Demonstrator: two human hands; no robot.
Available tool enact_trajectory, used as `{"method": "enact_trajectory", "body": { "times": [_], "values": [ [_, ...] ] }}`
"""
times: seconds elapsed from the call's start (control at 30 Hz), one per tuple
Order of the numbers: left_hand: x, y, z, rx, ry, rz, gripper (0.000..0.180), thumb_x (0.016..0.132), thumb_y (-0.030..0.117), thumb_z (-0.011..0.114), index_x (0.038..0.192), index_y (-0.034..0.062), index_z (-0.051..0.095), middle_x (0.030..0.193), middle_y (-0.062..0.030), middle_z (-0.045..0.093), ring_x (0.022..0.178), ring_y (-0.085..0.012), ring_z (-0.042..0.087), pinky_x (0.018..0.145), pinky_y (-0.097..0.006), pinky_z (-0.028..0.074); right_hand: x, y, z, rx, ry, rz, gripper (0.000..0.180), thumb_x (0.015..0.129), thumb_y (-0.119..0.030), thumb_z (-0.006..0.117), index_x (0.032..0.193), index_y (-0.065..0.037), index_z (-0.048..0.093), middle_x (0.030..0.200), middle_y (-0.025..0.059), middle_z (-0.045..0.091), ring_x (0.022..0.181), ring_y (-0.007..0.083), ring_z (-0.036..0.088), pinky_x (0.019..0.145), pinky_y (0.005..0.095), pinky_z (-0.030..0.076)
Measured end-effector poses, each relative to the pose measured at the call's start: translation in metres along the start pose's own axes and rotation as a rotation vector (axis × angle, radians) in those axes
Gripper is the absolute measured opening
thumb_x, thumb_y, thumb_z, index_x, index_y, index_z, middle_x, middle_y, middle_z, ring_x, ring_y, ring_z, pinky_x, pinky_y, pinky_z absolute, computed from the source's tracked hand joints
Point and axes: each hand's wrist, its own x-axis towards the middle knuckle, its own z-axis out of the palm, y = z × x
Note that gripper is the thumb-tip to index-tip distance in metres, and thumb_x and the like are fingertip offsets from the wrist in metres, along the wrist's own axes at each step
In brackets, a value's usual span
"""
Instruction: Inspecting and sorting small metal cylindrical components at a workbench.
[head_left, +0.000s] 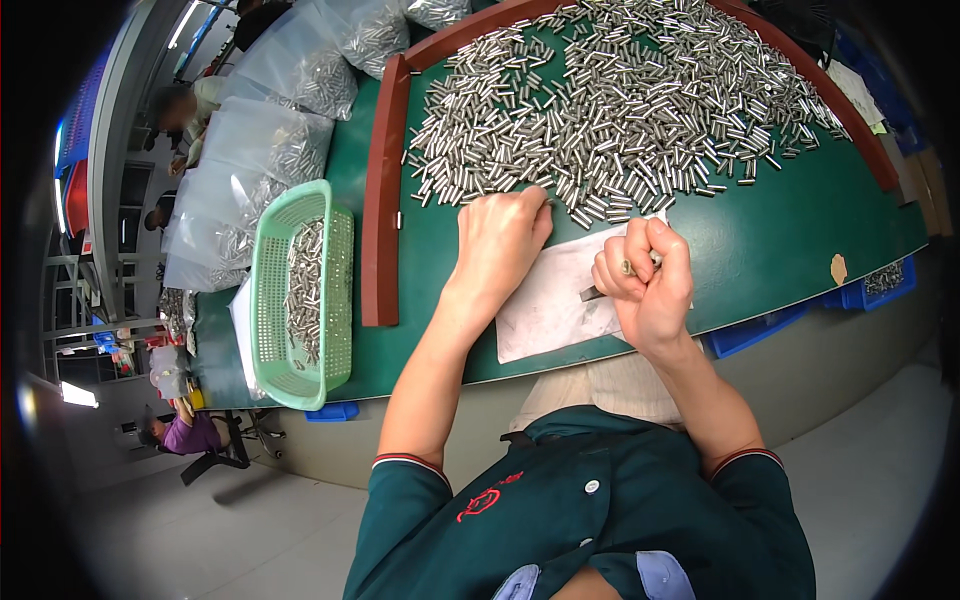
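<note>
A wide heap of small silvery metal pins (610,110) covers the far part of the green table (740,245). At the heap's near edge rests my left hand (500,238), its fingers curled down against the pins; what they pinch is hidden. My right hand (655,285) is closed just above a smudged white sheet (540,318). A small pale round end shows among its fingers, and a short dark flat piece (591,294) juts out beside them. Whether these belong to one object I cannot tell.
Reddish-brown wooden rails (382,200) border the heap. To the left stands a green plastic basket (342,345) partly filled with pins, beside clear bags (268,135) of pins. Blue bins (755,331) sit below the table's front edge. Other people are in the left background.
</note>
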Motion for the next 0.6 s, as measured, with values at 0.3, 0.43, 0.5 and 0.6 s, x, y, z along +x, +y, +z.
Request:
{"method": "enact_trajectory", "body": {
  "times": [0.3, 0.43, 0.5, 0.6],
  "values": [
    [-0.04, 0.008, -0.007, -0.756, 0.164, -0.296, 0.011, 0.072, 0.002, 0.063, 0.084, 0.0014, 0.063, 0.051, 0.005, 0.038, 0.046, -0.0016, 0.029, 0.041, -0.018, 0.024, 0.001, 0.002, -0.001, -0.002, 0.009, -0.008, 0.037, 0.088, -0.023, 0.03, 0.053, -0.011, 0.026, 0.044, -0.0015, 0.024, 0.039, 0.0066, 0.017, 0.04, 0.0238, 0.016],
    [-0.042, 0.006, -0.005, -0.82, 0.198, -0.307, 0.012, 0.072, 0.002, 0.063, 0.085, 0.0012, 0.064, 0.052, 0.0061, 0.04, 0.046, -0.0011, 0.029, 0.041, -0.018, 0.024, 0.002, 0.003, -0.001, 0.019, 0.011, -0.018, 0.037, 0.088, -0.023, 0.029, 0.054, -0.011, 0.026, 0.044, -0.0014, 0.024, 0.039, 0.0066, 0.017, 0.039, 0.0237, 0.017],
    [-0.042, 0.006, -0.004, -0.828, 0.202, -0.308, 0.012, 0.072, 0.001, 0.063, 0.085, 0.0012, 0.064, 0.053, 0.0062, 0.04, 0.046, -0.0011, 0.029, 0.041, -0.018, 0.024, 0.002, 0.003, -0.001, 0.015, 0.012, -0.024, 0.037, 0.088, -0.023, 0.029, 0.054, -0.011, 0.026, 0.044, -0.0013, 0.024, 0.039, 0.0066, 0.017, 0.039, 0.0237, 0.017],
    [-0.042, 0.006, -0.005, -0.825, 0.199, -0.317, 0.012, 0.072, 0.001, 0.063, 0.085, 0.0013, 0.064, 0.053, 0.0063, 0.04, 0.046, -0.0011, 0.03, 0.041, -0.018, 0.024, 0.002, 0.003, -0.001, 0.012, 0.021, -0.017, 0.037, 0.088, -0.024, 0.03, 0.054, -0.011, 0.026, 0.044, -0.0013, 0.025, 0.039, 0.0068, 0.017, 0.039, 0.0237, 0.016]
  ]
}}
